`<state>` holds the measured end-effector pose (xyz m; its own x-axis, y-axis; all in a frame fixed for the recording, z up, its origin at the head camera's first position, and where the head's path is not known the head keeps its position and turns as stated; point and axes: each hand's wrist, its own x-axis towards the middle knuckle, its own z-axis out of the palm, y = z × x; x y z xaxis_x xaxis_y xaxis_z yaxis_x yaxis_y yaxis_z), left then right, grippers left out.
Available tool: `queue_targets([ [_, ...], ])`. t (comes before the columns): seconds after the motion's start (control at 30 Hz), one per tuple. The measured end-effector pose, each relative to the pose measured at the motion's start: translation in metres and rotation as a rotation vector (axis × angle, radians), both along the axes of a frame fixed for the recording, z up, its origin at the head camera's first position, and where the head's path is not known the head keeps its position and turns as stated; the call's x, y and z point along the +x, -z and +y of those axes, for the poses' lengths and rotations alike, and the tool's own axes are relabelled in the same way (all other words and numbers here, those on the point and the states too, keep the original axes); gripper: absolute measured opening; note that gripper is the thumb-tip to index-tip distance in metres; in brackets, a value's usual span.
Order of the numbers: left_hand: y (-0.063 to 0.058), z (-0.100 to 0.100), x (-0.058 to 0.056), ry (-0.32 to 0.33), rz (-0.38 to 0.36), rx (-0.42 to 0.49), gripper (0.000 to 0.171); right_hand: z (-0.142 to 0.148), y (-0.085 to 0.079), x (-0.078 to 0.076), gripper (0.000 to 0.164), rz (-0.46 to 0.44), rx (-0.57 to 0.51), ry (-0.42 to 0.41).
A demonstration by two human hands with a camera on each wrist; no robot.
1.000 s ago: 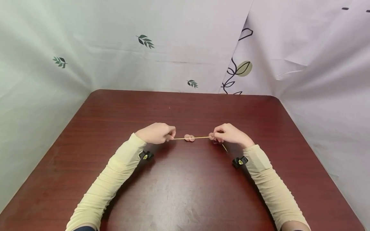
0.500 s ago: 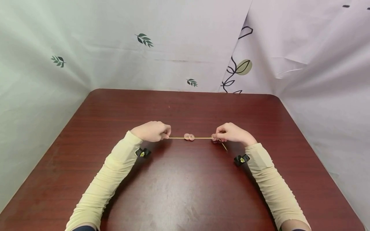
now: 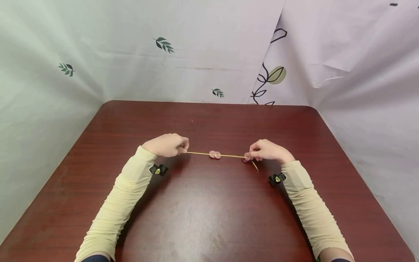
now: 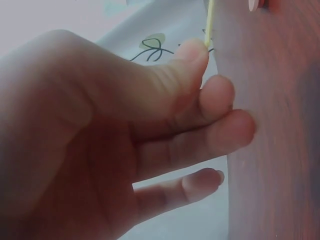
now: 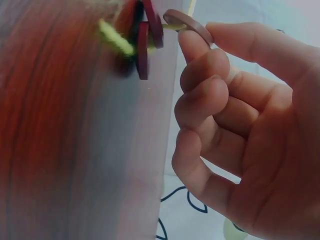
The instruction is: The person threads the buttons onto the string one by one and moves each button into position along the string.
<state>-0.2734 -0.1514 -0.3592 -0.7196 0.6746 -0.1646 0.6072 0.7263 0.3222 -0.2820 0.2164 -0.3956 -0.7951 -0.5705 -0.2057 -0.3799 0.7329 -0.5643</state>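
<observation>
My left hand pinches one end of a yellow cord between thumb and index finger. The cord stretches nearly straight across to my right hand, whose thumb and index finger pinch a flat round button. Two dark red buttons hang close by it on the cord, and the frayed cord end sticks out beyond them. Midway between the hands are two overlapping pinkish buttons. The cord crosses them; whether it threads through them I cannot tell.
Beneath the hands is a glossy reddish-brown table with rounded far corners. White cloth printed with leaves hangs behind it and along the sides. Each forearm wears a pale yellow sleeve and a dark wrist strap.
My left hand has drawn left and a little away with its cord end. My right hand has shifted slightly right with its button. More cord spans between them; the middle buttons have stayed put.
</observation>
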Motion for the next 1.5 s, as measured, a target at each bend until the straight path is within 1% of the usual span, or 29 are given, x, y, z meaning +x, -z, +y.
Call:
queue_targets([
  [0.13,-0.001,-0.002,0.0,0.003,0.003,0.025,0.016,0.0,0.001,0.0,0.029,-0.033,0.019,-0.008],
  [0.27,0.001,0.0,0.0,0.016,0.018,0.076,0.017,0.001,0.002,0.0,0.026,-0.015,0.035,-0.026],
  [0.37,0.002,0.004,-0.001,0.019,0.046,0.127,0.018,0.001,0.002,0.0,0.023,0.02,0.035,-0.042],
  [0.47,0.003,0.008,-0.001,0.031,0.106,0.171,0.018,0.0,0.0,0.002,0.023,0.04,0.03,-0.027],
  [0.6,0.004,0.012,-0.001,0.048,0.193,0.215,0.014,-0.005,-0.005,0.006,0.022,0.078,0.001,0.007],
  [0.73,0.001,0.014,0.001,0.031,0.214,0.24,0.012,-0.012,-0.011,0.011,0.015,0.122,-0.053,0.006],
  [0.87,-0.002,0.017,0.003,0.022,0.231,0.247,0.011,-0.022,-0.015,0.016,0.011,0.119,-0.107,-0.02],
  [1.0,-0.001,0.025,0.005,0.046,0.317,0.25,0.011,-0.036,-0.013,0.018,0.017,0.087,-0.192,-0.037],
  [1.17,0.002,0.04,0.008,0.078,0.422,0.244,0.01,-0.057,-0.009,0.021,0.028,0.031,-0.294,-0.067],
  [1.33,0.004,0.05,0.013,0.087,0.461,0.257,0.011,-0.073,-0.006,0.024,0.035,-0.003,-0.379,-0.075],
  [1.5,0.005,0.059,0.015,0.084,0.481,0.287,0.011,-0.083,-0.006,0.026,0.038,-0.111,-0.521,-0.089],
])
